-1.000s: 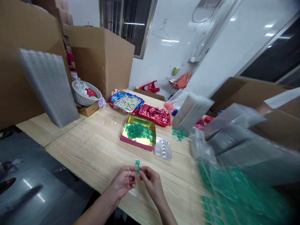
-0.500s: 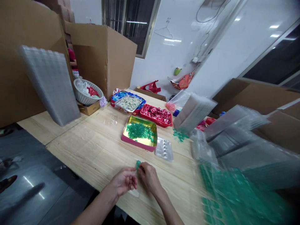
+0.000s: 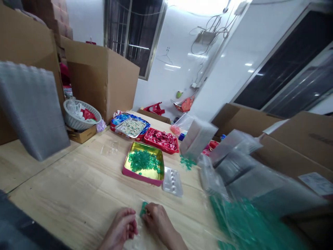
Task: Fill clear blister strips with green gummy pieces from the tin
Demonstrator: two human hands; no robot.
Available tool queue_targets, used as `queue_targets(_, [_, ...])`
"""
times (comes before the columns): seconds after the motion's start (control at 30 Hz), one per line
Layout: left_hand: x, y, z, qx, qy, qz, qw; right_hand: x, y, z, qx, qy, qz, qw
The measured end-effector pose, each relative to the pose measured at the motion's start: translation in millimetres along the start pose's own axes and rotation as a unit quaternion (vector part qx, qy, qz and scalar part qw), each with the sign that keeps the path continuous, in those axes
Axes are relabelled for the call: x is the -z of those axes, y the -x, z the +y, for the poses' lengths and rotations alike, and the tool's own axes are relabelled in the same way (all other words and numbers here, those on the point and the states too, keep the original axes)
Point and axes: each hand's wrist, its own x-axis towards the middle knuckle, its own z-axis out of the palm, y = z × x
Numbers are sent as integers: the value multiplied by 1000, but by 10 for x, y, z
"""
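Observation:
My right hand (image 3: 159,222) is low over the wooden table, its fingers pinched at a small translucent green piece (image 3: 143,209). Just left of it, my left hand (image 3: 121,226) has its palm turned inward and its fingers curled; whatever may be inside them is hidden. Faint clear plastic seems to lie under the hands, too blurred to make out. Beyond the hands stands a pink-sided tin (image 3: 143,178) with a gold inside, holding many loose green pieces (image 3: 144,160). A clear plastic tray (image 3: 172,181) with a row of moulded bumps touches the tin's right side.
Behind the tin are a red basket of red packets (image 3: 161,139) and a silver tray of pale pieces (image 3: 131,127). Clear plastic sleeves stand stacked at left (image 3: 33,111) and right (image 3: 199,139). Bagged green pieces (image 3: 249,222) fill the lower right. A white basket (image 3: 82,116) sits at back left.
The view has shifted, so the table items appear lower and farther left. My left forefinger, earlier stretched toward the green piece, is now drawn back and curled. My right hand stays at the piece.

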Motion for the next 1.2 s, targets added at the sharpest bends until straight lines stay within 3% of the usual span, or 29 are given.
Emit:
queue_targets(0.1, [-9, -28, 1, 19, -1, 3, 1000, 302, -263, 160, 7, 18, 51, 999])
queue_targets(0.23, [-8, -49, -17, 35, 3, 6, 999, 620, -945, 478, -54, 155, 74, 984])
queue_targets(0.37, [19, -78, -76, 23, 17, 8, 1000, 575, -1504, 711, -87, 207, 48, 973])
queue_targets(0.5, [18, -90, -86, 26, 14, 11, 1000, 418, -1660, 791, -86, 213, 35, 973])
queue_targets(0.7, [-1, -93, -99, 30, -3, 13, 999, 422, -1593, 807, -74, 180, 36, 980])
queue_targets(0.83, [-27, -89, -47, 14, -13, 20, 1000, 564, -1478, 680, -61, 129, 81, 986])
queue_targets(0.93, [-125, -23, 116, -50, -41, 31, 997, 612, -1187, 475, -28, -41, 107, 993])
queue_targets(1.0, [-228, 48, 251, -117, -47, 34, 991, 571, -887, 300, -5, -278, 99, 955])
queue_targets(1.07, [-335, 118, 360, -165, -36, 20, 985, 483, -565, 113, 3, -486, 78, 871])
queue_targets(1.13, [-410, 174, 415, -178, -27, 0, 984, 370, -293, -53, -3, -582, 55, 811])
queue_targets(1.2, [-434, 214, 412, -165, -23, -21, 986, 255, -108, -163, -14, -628, 40, 777])
